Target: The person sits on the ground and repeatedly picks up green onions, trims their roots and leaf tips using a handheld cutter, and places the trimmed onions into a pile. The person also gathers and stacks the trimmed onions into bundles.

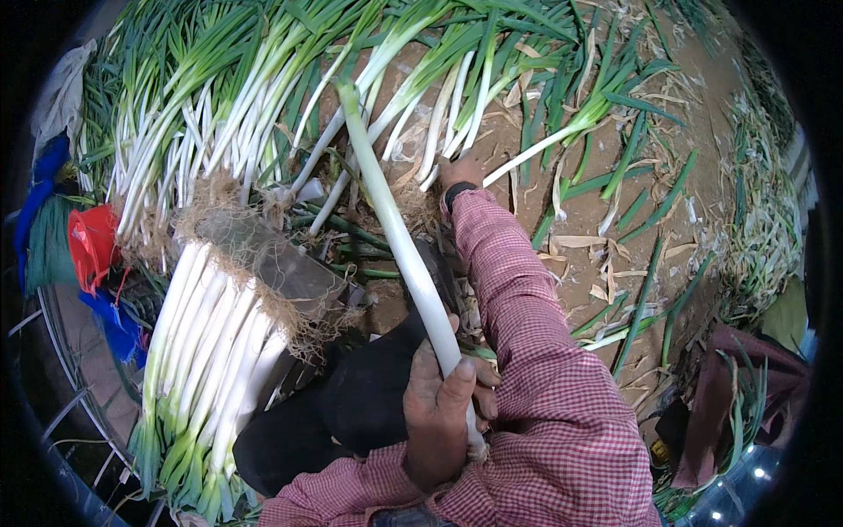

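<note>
My left hand (442,408) is closed around the lower white part of a thick long green onion (402,244). The stalk slants up and left, its root end low by my sleeve and its top cut short. My right hand (461,170) reaches forward to the white lower ends of loose green onions (481,99); its fingers are partly hidden, so whether they grip a stalk cannot be told. A row of trimmed green onions (204,329) lies to the left of my knees, root ends on a dark flat surface (263,250).
A large heap of untrimmed green onions (217,105) spans the upper left. Leaf scraps and dry peelings (606,244) litter the brown ground at right. A red plastic container (93,244) stands at far left, a maroon cloth (724,395) lies lower right.
</note>
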Demonstrator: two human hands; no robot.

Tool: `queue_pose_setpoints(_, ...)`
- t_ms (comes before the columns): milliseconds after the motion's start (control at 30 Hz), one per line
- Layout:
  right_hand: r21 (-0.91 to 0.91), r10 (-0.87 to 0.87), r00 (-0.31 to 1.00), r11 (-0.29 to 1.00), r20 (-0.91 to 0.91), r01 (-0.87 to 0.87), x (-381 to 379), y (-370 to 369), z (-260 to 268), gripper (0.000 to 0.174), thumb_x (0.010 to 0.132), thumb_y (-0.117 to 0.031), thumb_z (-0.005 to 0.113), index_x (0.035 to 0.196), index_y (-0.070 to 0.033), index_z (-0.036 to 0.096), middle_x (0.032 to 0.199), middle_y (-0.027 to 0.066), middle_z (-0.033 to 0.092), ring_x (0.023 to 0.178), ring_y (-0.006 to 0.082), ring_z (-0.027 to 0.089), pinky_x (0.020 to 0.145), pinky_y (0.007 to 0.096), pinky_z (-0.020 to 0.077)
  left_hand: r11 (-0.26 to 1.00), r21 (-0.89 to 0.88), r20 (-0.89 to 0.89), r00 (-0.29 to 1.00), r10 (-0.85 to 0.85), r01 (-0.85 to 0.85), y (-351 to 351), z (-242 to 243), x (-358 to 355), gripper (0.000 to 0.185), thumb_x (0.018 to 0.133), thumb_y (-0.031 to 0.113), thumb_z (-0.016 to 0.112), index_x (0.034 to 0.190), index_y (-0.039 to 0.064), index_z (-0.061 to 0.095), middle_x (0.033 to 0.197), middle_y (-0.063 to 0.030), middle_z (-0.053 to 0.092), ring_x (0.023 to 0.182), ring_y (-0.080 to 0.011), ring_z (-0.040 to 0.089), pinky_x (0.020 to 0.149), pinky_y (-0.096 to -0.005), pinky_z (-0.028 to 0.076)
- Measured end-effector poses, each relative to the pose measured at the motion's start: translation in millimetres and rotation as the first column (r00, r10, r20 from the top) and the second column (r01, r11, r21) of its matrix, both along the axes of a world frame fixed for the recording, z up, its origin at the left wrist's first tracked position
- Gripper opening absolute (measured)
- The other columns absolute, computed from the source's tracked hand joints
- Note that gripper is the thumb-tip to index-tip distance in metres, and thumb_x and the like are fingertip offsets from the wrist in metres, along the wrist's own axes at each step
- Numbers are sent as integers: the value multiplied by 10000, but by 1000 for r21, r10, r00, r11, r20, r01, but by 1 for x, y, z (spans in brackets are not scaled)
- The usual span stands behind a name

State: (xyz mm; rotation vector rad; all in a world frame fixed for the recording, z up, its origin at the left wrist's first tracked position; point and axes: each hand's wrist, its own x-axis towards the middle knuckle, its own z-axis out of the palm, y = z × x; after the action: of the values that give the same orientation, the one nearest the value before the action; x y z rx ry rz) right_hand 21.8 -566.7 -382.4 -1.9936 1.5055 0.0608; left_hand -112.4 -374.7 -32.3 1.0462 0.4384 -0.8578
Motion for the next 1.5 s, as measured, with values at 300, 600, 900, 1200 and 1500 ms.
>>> queue_pose_setpoints(300,289,-283,797,947,534,142,-56,-41,-3,444,778,-240,638,1074,86,579,937,214,645,801,273,635,681,374,496,983,-88,62,984,165,-159,0,2,4,558,953,142,503,1390,-70,230,822,-126,620,559,-107,562,466,-210,459)
queue_pose_setpoints(600,-367,55,974,930,219,30,-167,-17,-3,584,816,-238,581,1292,57,413,1128,266,560,1026,408,544,902,427,424,942,-98,325,885,334,-320,7,8,-4,621,932,157,528,1422,-44,203,768,-169,609,478,-170,585,372,-262,504)
queue_pose_setpoints(900,188,481,727,756,489,-627,52,115,15,428,854,-280,543,1144,34,563,997,280,633,947,451,598,841,471,474,948,10,280,911,302,-318,14,5,13,719,921,296,550,1392,-92,171,755,-147,595,489,-151,564,368,-240,454)
queue_pose_setpoints(1200,293,140,909,918,392,-268,112,130,-20,470,778,-365,615,1112,-34,622,1059,242,641,1002,394,611,864,431,482,946,-77,290,900,324,-315,26,-5,29,538,986,168,419,1384,-104,181,818,-147,616,590,-142,600,450,-208,468)
queue_pose_setpoints(1500,691,-474,608,701,637,-177,-18,11,48,328,865,-311,579,1011,-18,604,789,46,577,641,208,588,634,319,522,974,-26,261,939,224,-225,21,6,19,533,990,205,437,1394,-67,219,819,-113,612,621,-117,571,516,-227,462)
